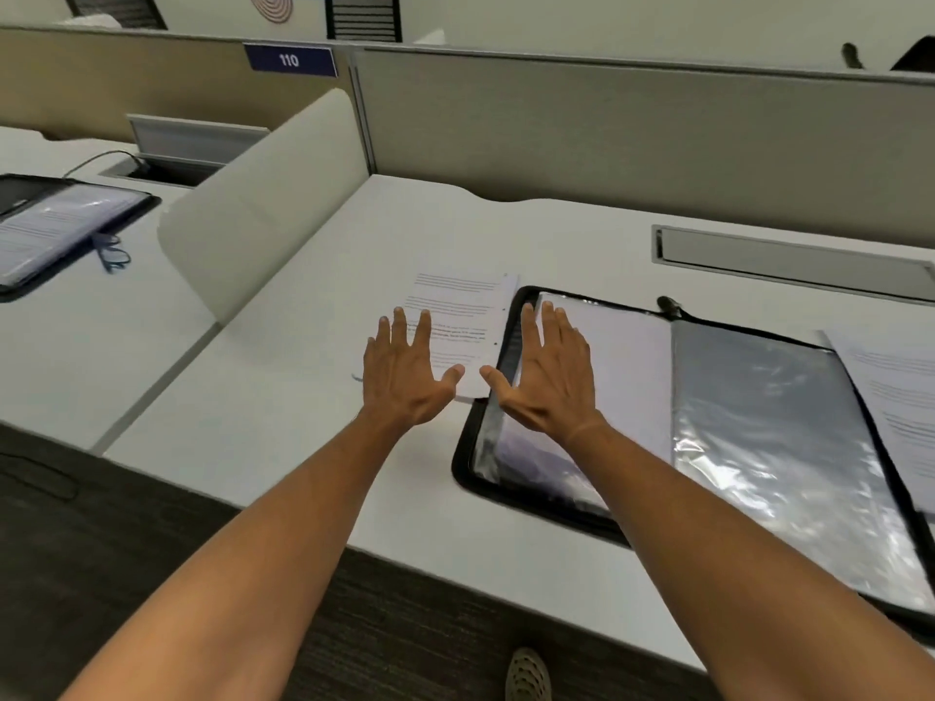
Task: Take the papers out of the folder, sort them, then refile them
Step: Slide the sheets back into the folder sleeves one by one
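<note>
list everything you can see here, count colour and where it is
open folder: 1, black zip edge with clear sleeves, on the desk at right
printed papers: 1 small pile, white, on the desk left of the open folder
loose sheet: 1, white, over the open folder's right edge
desk: 1, white
cable tray lid: 1, grey, set in the desk behind the open folder
divider: 1, cream, at the desk's left side
second folder: 1, black, on the neighbouring desk, far left
glasses: 1 pair, blue, beside the second folder
sign 110: 1, blue, on the partition
shoe: 1, tan, on the floor, bottom edge
left hand: open, fingers spread over the printed papers
right hand: open, over the open folder's left edge
</note>
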Tool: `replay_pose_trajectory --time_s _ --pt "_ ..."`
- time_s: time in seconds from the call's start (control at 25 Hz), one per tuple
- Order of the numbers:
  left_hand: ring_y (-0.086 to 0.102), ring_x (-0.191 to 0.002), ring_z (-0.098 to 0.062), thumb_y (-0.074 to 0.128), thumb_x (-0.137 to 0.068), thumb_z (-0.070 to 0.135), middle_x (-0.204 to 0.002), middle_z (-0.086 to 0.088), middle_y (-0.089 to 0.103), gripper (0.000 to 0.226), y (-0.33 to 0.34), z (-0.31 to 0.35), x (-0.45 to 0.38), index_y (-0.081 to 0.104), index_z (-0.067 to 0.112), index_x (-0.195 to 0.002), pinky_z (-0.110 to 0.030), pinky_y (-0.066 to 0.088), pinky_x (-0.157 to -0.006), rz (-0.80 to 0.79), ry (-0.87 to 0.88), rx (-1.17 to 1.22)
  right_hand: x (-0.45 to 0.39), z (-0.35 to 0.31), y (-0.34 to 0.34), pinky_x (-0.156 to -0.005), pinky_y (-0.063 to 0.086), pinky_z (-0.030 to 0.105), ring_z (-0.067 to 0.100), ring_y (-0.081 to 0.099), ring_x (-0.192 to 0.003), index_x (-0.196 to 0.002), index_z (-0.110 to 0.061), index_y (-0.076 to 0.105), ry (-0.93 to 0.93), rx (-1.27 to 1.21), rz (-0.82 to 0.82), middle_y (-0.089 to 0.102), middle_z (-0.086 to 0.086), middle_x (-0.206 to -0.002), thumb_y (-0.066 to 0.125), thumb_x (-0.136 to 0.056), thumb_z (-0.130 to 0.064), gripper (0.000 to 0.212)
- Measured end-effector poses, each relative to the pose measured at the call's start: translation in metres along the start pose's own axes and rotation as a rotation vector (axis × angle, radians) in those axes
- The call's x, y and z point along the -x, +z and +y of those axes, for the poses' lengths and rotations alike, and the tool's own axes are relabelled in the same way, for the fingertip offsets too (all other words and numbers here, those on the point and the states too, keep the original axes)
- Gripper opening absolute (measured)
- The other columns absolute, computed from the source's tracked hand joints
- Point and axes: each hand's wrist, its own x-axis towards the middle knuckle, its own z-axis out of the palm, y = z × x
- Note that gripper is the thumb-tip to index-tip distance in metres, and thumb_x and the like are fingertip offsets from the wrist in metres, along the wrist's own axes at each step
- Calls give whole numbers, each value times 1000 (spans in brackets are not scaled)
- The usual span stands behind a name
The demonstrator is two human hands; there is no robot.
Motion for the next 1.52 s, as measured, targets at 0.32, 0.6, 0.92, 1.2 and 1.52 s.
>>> replay_pose_trajectory --time_s 0.32,0.6,0.92,1.2,1.52 --pt "2 -150 -33 48 -90 63 -163 -13 1 90 18 -45 -31 5 21 -156 -48 10 -120 -107 -177 80 -42 -14 26 -120 15 43 33 16 -150 -157 -7 11 -13 -10 -49 15 19 -163 47 -91 -65 95" --pt "25 -142 -34 56 -90 53 -154 -16 26 82 23 -70 -76 20 16 -153 -46 28 -113 -177 -198 216 -71 -25 54 -104 37 40 33 45 -124 -149 -4 29 206 -100 -101 45 19 -141 57 -93 -47 75" --pt "60 -111 -32 64 -85 16 -125 -10 60 40 17 -93 -122 59 7 -123 -35 51 -93 -152 -400 602 -97 -30 60 -69 44 28 21 56 -81 -98 0 63 596 -424 8 67 13 -104 60 -91 -5 10" --pt "72 -77 -30 65 -80 6 -77 -2 69 11 13 -99 -126 71 -3 -77 -46 62 -69 -188 -470 872 -88 -32 47 -71 50 30 21 60 -78 -90 -4 72 763 -629 149 67 6 -91 65 -94 -18 17" --pt "65 -74 -25 62 -81 7 -83 -5 70 11 1 -87 -96 68 1 -74 -44 60 -81 -175 -432 969 -39 -11 24 -77 62 40 25 70 -84 -69 -13 70 902 -979 207 72 5 -85 78 -82 -6 17"
